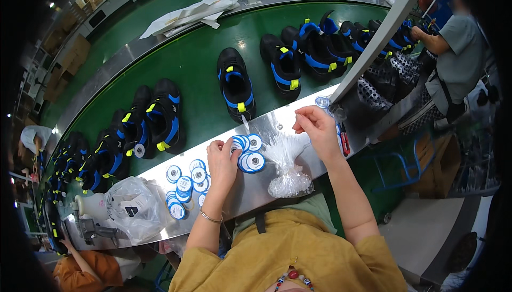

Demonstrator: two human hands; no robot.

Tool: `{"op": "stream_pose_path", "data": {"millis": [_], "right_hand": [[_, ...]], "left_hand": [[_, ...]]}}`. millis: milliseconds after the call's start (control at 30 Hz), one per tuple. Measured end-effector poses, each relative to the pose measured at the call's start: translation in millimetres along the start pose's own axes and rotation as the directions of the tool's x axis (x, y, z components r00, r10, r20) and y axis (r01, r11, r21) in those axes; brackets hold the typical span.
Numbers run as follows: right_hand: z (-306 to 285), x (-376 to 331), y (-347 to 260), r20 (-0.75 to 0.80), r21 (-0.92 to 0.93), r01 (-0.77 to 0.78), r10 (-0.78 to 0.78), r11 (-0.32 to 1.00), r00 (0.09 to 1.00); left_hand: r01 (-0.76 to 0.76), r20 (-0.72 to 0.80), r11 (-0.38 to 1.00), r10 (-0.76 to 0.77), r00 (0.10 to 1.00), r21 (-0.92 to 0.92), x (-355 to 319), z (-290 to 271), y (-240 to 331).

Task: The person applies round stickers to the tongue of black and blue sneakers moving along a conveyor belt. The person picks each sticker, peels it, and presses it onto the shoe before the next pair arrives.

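Fingers of the right hand (314,124) are pinched narrow on something small, too tiny to tell what, raised above the steel ledge (298,111); left hand (223,156) rests fingertips-down, loosely curled, on a fanned cluster of round blue-and-white tags (246,152), apparently pinning them for picking. Clear plastic bag (285,166) lies open between both hands, more tags (186,182) spread left on the ledge, black-and-blue shoes (234,84) lined on the green conveyor belt (200,60) just beyond, within reach.
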State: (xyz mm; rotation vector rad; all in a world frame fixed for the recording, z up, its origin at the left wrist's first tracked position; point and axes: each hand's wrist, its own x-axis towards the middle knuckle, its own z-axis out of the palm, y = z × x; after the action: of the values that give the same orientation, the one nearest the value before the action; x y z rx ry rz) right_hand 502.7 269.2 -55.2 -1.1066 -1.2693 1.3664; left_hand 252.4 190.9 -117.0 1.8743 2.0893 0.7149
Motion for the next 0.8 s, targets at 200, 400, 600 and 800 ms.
{"op": "stream_pose_path", "data": {"millis": [200,400,600,800], "right_hand": [[0.8,-0.5,9.6,0.021,0.034,-0.055,0.054,0.998,0.998],[-1.2,2.7,11.3,0.02,0.037,-0.039,0.038,0.999,0.999],[-0.9,5.0,19.0,0.04,0.064,-0.049,0.046,0.997,0.998],[1.1,8.1,21.0,0.043,0.071,-0.05,0.047,0.996,0.998]], "left_hand": [[0.138,0.035,0.975,-0.134,0.99,-0.176,9.8,-3.0,1.4],[0.275,0.132,0.907,-0.244,0.961,-0.318,20.2,-2.4,-14.1],[0.237,0.07,0.957,-0.228,0.971,-0.17,23.1,-4.7,-14.4],[0.48,0.26,0.756,-0.403,0.877,-0.446,30.6,-5.9,-22.8]]}}
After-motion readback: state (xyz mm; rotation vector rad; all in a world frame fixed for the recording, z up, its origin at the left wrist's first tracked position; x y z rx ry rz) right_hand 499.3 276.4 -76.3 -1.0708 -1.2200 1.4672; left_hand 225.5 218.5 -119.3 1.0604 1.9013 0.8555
